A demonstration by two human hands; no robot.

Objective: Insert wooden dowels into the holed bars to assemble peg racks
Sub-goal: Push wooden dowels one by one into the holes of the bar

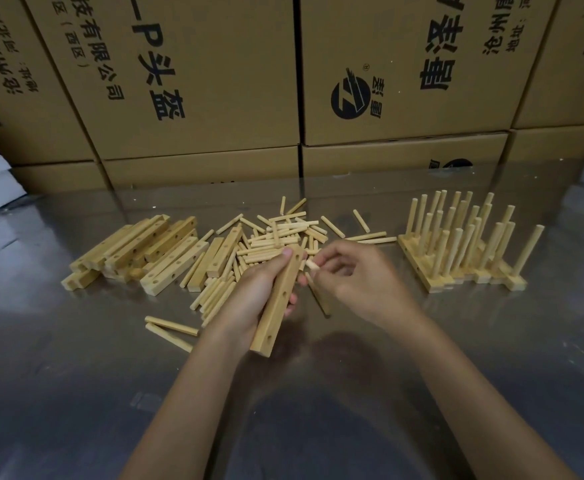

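Holed bar (pixel 278 303) mid-frame, gripped in my left hand (pixel 249 292); right hand (pixel 356 275) fingers pinch a dowel (pixel 312 265) just beside its top hole. Risk: tilted entry jams or dowel slips. Loose dowels (pixel 276 237) behind, finished racks (pixel 463 251) right. Dowel's length hidden by fingers.

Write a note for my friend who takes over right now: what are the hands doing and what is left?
Left hand grips one holed bar, all its visible holes empty.
Right hand pinches a dowel beside the bar's far end, not yet in.
Spare bars lie piled on the left, loose dowels in the middle.
Finished racks stand on the right.
Left: peg this bar, then the rest of the pile.
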